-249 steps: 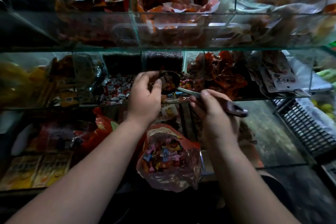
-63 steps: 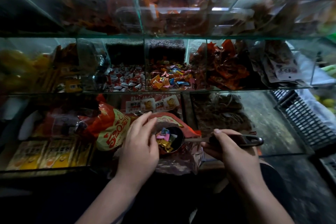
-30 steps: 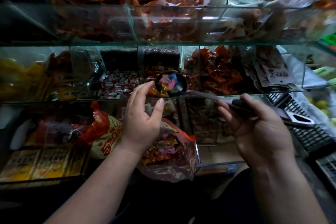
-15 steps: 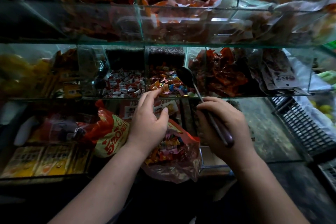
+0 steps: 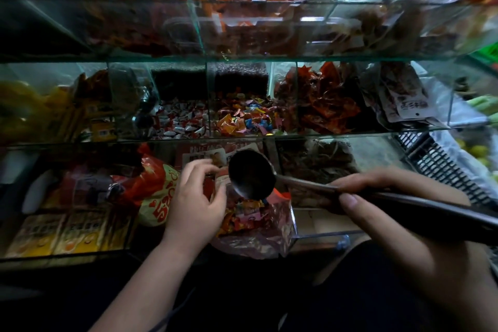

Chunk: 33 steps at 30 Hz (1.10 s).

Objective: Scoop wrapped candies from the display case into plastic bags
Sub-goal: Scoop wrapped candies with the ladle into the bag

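Observation:
My right hand grips the dark handle of a metal ladle. Its bowl is tipped over the mouth of a clear plastic bag that holds colourful wrapped candies. No candy shows in the bowl. My left hand is at the bag's left rim with fingers curled at the opening; whether it pinches the plastic is unclear. The loose wrapped candies lie in the middle compartment of the glass display case, above and behind the bag.
White-wrapped candies fill the compartment to the left, red packets the one to the right. An orange-red snack bag lies left of my hand. A black plastic crate stands at right. Glass shelf edges run across above.
The ladle came down from the candy compartment and now tips over the bag. My right hand moved right and lower; my left hand stays at the bag's mouth.

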Each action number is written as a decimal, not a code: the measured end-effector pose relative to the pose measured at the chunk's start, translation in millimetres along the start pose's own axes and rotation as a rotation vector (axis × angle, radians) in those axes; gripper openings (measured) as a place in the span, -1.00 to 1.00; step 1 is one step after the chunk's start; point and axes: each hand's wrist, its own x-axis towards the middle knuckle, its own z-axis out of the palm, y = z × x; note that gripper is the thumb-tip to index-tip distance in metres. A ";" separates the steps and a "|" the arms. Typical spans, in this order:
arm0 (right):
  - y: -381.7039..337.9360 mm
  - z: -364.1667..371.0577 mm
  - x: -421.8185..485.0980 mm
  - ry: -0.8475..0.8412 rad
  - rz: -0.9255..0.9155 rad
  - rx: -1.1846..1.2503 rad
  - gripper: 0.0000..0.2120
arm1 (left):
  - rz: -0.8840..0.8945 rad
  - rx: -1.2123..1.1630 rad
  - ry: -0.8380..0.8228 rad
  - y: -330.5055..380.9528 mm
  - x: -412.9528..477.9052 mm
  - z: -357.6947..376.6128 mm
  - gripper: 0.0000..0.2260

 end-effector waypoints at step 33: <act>121.8 158.3 23.8 -0.252 0.218 -0.037 -0.93 | -0.175 0.019 -0.195 -36.7 -25.8 14.2 -0.43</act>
